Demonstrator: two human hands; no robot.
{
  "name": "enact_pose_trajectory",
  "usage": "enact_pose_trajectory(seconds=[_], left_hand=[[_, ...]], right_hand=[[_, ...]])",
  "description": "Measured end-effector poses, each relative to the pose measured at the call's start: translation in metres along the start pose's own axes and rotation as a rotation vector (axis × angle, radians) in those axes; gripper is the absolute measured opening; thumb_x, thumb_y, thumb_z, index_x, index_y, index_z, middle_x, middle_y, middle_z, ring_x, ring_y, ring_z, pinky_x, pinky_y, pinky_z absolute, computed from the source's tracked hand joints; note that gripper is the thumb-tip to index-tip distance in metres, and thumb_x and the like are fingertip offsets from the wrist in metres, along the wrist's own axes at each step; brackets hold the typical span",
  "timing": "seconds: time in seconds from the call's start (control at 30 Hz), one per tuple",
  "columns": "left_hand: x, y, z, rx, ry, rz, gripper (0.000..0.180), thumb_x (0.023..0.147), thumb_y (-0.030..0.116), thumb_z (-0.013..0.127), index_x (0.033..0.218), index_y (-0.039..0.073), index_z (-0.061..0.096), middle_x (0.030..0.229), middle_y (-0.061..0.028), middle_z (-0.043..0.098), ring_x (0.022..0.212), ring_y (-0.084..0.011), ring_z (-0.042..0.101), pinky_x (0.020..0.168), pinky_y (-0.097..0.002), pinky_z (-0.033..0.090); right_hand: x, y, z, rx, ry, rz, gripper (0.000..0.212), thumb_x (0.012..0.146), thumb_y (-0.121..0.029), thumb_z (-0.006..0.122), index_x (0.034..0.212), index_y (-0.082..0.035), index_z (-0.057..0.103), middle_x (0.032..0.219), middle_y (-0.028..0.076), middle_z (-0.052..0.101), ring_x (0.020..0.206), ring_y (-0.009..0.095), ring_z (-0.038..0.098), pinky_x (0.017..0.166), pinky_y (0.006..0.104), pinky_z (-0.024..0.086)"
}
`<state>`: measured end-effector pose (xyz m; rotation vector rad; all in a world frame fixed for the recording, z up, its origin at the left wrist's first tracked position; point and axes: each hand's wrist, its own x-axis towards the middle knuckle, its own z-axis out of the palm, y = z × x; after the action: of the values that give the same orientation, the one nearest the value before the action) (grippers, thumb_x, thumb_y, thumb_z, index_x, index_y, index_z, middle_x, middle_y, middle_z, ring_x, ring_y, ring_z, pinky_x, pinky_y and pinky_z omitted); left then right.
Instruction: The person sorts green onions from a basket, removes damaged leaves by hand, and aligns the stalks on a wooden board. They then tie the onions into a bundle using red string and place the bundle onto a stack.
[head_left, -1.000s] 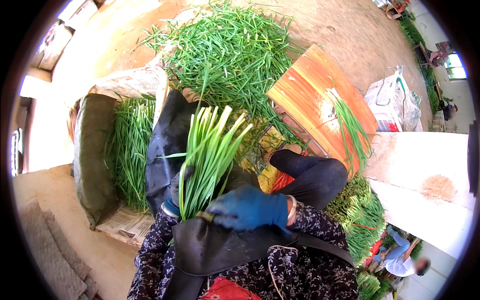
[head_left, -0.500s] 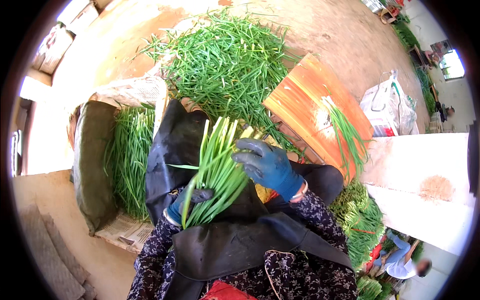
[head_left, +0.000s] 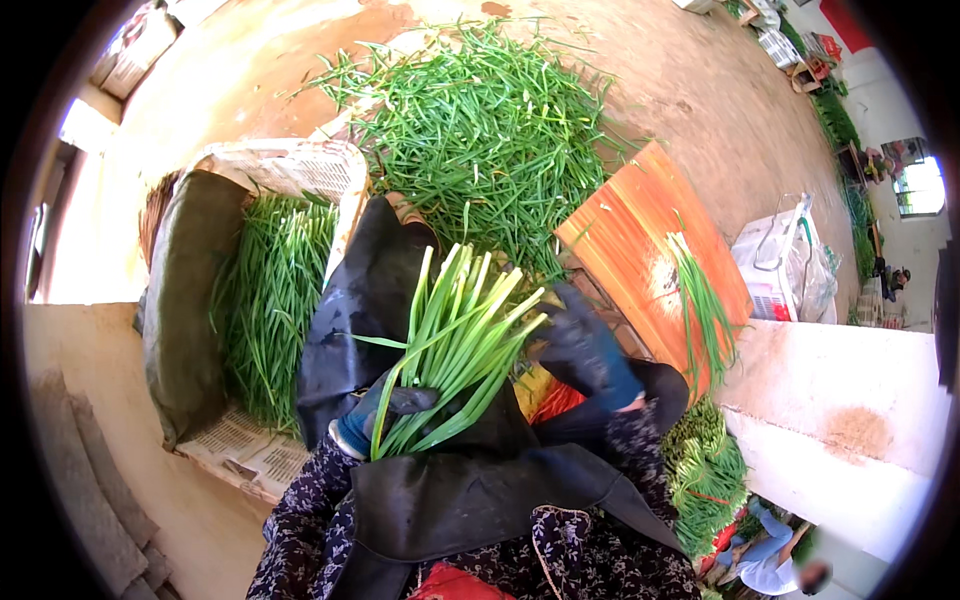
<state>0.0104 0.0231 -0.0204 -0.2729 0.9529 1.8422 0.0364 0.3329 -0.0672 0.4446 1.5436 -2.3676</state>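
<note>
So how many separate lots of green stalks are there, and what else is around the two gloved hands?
Lots of long green stalks: 5 (bunch in the left hand, loose floor heap, stack in the lined white crate, few on the board, tied bundles lower right)
Orange wooden board: 1
White plastic crate: 1
Blue-gloved hands: 2, right hand open
Total: 9

Left hand (head_left: pixel 375 415) gripping green stalk bundle (head_left: pixel 455 345), right hand (head_left: pixel 585 350) beside

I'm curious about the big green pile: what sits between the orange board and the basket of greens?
In the head view, the held bunch of green stalks and the black apron lie between the orange board and the basket.
</note>
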Motion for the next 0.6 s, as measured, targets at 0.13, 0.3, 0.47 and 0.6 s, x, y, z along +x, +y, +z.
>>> enact_pose_trajectory(seconds=[0.13, 0.3, 0.47, 0.6], left_hand=[[0.027, -0.027, -0.023, 0.094, -0.194, -0.061, 0.061, 0.089, 0.007, 0.064, 0.144, 0.003, 0.037, 0.124, -0.0116, 0.059, 0.105, -0.0168, 0.061, 0.090, -0.0297, 0.050], [0.020, -0.011, 0.005, 0.082, -0.224, -0.176, 0.070, 0.088, 0.008, 0.066, 0.148, 0.003, 0.030, 0.137, -0.0106, 0.051, 0.118, -0.0178, 0.055, 0.100, -0.0297, 0.044], [0.016, 0.009, 0.004, 0.117, -0.209, -0.008, 0.083, 0.084, 0.031, 0.071, 0.148, 0.002, 0.027, 0.140, -0.0139, 0.047, 0.126, -0.0207, 0.049, 0.107, -0.0339, 0.038], [0.035, 0.024, 0.015, -0.066, -0.204, 0.233, 0.076, 0.083, 0.039, 0.071, 0.140, 0.000, 0.038, 0.135, -0.0147, 0.050, 0.122, -0.0243, 0.051, 0.105, -0.0372, 0.040]], right_hand=[[0.031, 0.038, 0.016, 0.349, -0.094, -0.079, 0.061, 0.092, -0.021, 0.060, 0.144, -0.002, 0.033, 0.134, 0.016, 0.051, 0.119, 0.027, 0.053, 0.100, 0.0397, 0.043], [0.043, 0.001, 0.050, 0.795, -0.432, 0.033, 0.070, 0.088, -0.018, 0.062, 0.148, -0.006, 0.028, 0.130, 0.018, 0.053, 0.122, 0.037, 0.051, 0.101, 0.0499, 0.044], [0.038, 0.005, 0.044, 0.763, -0.447, -0.049, 0.073, 0.086, -0.016, 0.065, 0.148, -0.008, 0.026, 0.117, 0.016, 0.059, 0.115, 0.036, 0.055, 0.099, 0.0498, 0.046], [0.031, 0.013, 0.031, 0.747, -0.396, -0.072, 0.074, 0.087, -0.015, 0.064, 0.149, -0.010, 0.025, 0.122, 0.015, 0.057, 0.118, 0.036, 0.053, 0.102, 0.0506, 0.043]])
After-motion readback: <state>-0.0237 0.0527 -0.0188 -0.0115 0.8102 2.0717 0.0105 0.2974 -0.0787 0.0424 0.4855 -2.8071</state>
